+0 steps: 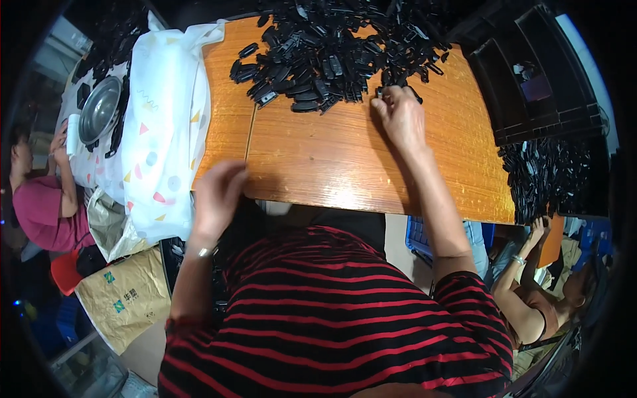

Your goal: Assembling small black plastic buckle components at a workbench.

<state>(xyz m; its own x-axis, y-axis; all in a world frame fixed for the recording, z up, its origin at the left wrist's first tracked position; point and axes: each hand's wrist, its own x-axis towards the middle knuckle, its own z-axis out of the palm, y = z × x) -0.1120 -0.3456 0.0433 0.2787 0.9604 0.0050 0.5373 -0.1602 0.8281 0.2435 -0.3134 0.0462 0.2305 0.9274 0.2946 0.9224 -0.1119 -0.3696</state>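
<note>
A heap of small black plastic parts (318, 66) lies across the far side of the brown wooden table (318, 152). My right hand (403, 119) reaches to the heap's near right edge, its fingers bent and closed on a black part that they mostly cover. Other black parts lie close beside those fingers. At the table's front left edge is my left hand (217, 199), slightly blurred. Its thumb stands apart from the curled fingers, and nothing shows between them.
A patterned plastic cover (162, 132) drapes the left side, with a metal bowl (101, 109) beyond it. Beside it sits a person in a magenta top (50, 209). On the right, another person (537, 305) reaches toward a second pile of black parts (547, 176). A brown sack (126, 298) lies lower left.
</note>
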